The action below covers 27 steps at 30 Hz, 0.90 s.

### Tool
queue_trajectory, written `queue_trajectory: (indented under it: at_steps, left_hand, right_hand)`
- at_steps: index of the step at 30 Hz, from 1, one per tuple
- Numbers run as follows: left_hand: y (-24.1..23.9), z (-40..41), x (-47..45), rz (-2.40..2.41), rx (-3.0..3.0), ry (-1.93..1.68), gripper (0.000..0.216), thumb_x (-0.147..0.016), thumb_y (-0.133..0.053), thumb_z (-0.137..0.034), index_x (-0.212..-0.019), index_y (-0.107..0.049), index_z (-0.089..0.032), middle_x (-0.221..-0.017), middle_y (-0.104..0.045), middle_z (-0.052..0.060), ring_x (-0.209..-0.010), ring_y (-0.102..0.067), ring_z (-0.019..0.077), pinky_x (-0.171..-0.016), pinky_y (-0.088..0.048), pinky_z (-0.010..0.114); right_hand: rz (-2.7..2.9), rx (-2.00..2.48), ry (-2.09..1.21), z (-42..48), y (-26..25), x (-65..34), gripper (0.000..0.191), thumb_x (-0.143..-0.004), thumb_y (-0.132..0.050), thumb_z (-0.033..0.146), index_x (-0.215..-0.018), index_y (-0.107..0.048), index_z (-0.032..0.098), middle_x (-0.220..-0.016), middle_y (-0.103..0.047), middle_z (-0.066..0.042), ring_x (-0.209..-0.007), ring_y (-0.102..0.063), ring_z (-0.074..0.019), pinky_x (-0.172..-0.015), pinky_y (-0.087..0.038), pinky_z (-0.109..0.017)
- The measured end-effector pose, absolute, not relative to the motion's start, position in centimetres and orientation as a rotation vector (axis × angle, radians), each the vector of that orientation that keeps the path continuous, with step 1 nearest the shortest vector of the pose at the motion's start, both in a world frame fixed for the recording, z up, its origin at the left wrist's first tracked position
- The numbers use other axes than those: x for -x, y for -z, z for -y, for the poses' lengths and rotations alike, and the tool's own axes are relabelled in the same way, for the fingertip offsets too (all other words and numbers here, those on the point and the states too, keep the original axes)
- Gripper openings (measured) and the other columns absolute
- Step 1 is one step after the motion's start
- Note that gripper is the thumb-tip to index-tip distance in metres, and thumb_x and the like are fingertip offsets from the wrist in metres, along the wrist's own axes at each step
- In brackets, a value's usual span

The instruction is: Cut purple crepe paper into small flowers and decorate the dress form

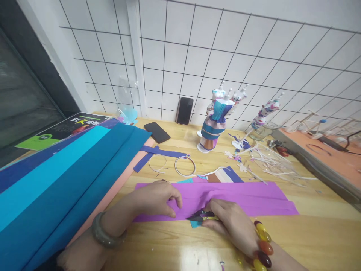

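Observation:
A long strip of purple crepe-like paper [248,197] lies across the table before me, slightly creased near its middle. My right hand [231,220] is closed around small black-and-yellow scissors [201,216], whose dark blades are at the strip's near edge. Under that edge a scrap of teal paper [195,224] peeks out. Over the left part of the strip is my left hand [159,197], thumb and fingers curved and apart with nothing between them. Whether its fingertips touch the paper, I cannot tell. Striped coloured paper [234,174] shows just behind the strip.
Large folded blue sheets [70,188] cover the left side. Paper-dressed mini mannequins [217,120] stand near the tiled wall. One phone [156,132] lies flat and another phone [184,110] leans upright. A ring [185,166], blue strips [166,152] and white scraps [270,162] lie behind the paper.

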<state>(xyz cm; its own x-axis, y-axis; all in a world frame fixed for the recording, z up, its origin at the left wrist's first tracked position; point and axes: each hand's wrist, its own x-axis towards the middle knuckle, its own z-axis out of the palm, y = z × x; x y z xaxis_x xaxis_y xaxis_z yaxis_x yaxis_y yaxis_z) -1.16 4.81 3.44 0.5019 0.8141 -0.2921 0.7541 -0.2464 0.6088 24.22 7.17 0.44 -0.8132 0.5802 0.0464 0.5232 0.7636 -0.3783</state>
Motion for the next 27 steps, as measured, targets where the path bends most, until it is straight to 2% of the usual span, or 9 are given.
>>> queue_trajectory:
  at_steps: [11,21,27]
  left_hand:
    - [-3.0,-5.2,1.6,-1.231,-2.033,-0.118,0.031,-0.068,-0.066,-0.025,-0.098,-0.07,-0.027,-0.074,-0.059,-0.001,-0.074,-0.055,0.017,-0.059,-0.036,0.023]
    - [-2.8,-5.3,1.7,-1.225,-2.028,-0.116,0.03,-0.068,-0.066,-0.027,-0.098,-0.07,-0.027,-0.073,-0.057,-0.002,-0.071,-0.053,0.0163,-0.057,-0.036,0.022]
    - [-3.2,-5.2,1.6,-1.233,-2.03,-0.111,0.03,-0.068,-0.068,-0.025,-0.098,-0.07,-0.026,-0.08,-0.061,0.0,-0.08,-0.056,0.018,-0.062,-0.038,0.023]
  right_hand:
    - [2.845,0.859,-0.519,-7.3,-0.4,-22.8,0.057,-0.088,-0.027,0.065,-0.086,-0.059,0.017,-0.08,-0.069,-0.007,-0.072,-0.065,-0.0237,-0.061,-0.048,-0.034]
    - [2.844,0.843,-0.48,-7.0,-0.3,-22.4,0.062,-0.086,-0.023,0.067,-0.08,-0.059,0.017,-0.075,-0.069,-0.007,-0.068,-0.066,-0.0237,-0.058,-0.048,-0.034]
    - [2.83,0.844,-0.462,-6.9,-0.2,-22.5,0.061,-0.087,-0.021,0.066,-0.078,-0.058,0.018,-0.072,-0.068,-0.006,-0.065,-0.065,-0.0222,-0.057,-0.046,-0.033]
